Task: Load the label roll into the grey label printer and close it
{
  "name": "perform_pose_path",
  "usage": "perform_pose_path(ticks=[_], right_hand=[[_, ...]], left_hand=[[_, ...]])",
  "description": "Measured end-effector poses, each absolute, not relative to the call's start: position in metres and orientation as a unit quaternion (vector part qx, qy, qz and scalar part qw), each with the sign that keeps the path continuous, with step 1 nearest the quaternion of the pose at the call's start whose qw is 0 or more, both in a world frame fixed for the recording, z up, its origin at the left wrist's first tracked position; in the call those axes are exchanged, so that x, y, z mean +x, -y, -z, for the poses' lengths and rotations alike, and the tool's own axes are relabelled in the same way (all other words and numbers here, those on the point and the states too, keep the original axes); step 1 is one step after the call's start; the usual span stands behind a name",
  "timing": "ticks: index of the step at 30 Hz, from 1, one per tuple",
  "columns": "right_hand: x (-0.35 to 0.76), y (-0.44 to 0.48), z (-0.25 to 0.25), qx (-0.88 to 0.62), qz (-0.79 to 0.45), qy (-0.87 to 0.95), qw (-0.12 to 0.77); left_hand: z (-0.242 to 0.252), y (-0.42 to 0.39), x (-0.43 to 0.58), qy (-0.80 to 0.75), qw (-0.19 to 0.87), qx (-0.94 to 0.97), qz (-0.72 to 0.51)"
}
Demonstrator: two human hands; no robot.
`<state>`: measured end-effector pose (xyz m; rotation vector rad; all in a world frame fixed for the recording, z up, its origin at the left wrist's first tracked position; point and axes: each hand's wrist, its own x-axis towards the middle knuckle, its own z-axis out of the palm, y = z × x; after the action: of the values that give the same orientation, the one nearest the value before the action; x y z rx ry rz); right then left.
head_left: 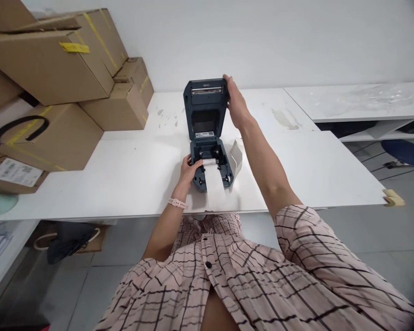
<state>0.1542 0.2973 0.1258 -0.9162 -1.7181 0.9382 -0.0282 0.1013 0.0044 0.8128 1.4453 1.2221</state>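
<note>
A dark label printer (195,178) stands on the white table (131,184) with its lid (206,103) raised. A white paper strip (214,186) runs out of its body over the front edge. My left hand (188,170) is at the body's left side, its thumb reaching over the rim to the paper and its fingers around the outside. The right edge of the raised lid is in my right hand (235,101), with fingers partly hidden behind it. More white paper (237,158) lies against the printer's right side.
Cardboard boxes (117,105) are stacked at the left of the table. Clear plastic wrap (376,99) lies at the back right. A yellowish roll (393,197) sits at the right front corner. A blue stool (405,152) stands beyond the table.
</note>
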Motion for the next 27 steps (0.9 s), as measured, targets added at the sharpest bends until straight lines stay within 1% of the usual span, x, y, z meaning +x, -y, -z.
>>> perform_pose_path(ticks=[2,4,7,10,12,15,18,23,27], right_hand=[[0.150,-0.306,-0.128,-0.369,-0.395,0.697,0.471],[0.153,-0.290,-0.126,-0.364,-0.363,0.703,0.491],[0.163,-0.235,-0.118,-0.360,-0.300,0.712,0.523],[0.173,-0.172,-0.105,-0.368,-0.282,0.712,0.528],[0.178,-0.139,-0.093,-0.367,-0.284,0.718,0.519],[0.183,-0.109,-0.068,-0.351,-0.273,0.750,0.490],[0.185,-0.097,-0.044,-0.348,-0.249,0.789,0.442],[0.182,-0.089,-0.024,-0.373,-0.205,0.811,0.401],[0.179,-0.086,-0.022,-0.382,-0.183,0.819,0.388]], left_hand=[[-0.005,-0.101,-0.028,-0.600,0.517,0.338,-0.509],[-0.003,-0.101,-0.028,-0.606,0.506,0.342,-0.510],[0.005,-0.098,-0.026,-0.625,0.461,0.340,-0.530],[0.011,-0.087,-0.024,-0.616,0.458,0.309,-0.562],[0.008,-0.076,-0.023,-0.600,0.457,0.297,-0.585],[-0.005,-0.062,-0.023,-0.584,0.416,0.334,-0.612],[-0.018,-0.055,-0.020,-0.579,0.399,0.379,-0.602],[-0.018,-0.051,-0.010,-0.571,0.453,0.378,-0.571],[-0.013,-0.046,-0.004,-0.532,0.490,0.366,-0.585]])
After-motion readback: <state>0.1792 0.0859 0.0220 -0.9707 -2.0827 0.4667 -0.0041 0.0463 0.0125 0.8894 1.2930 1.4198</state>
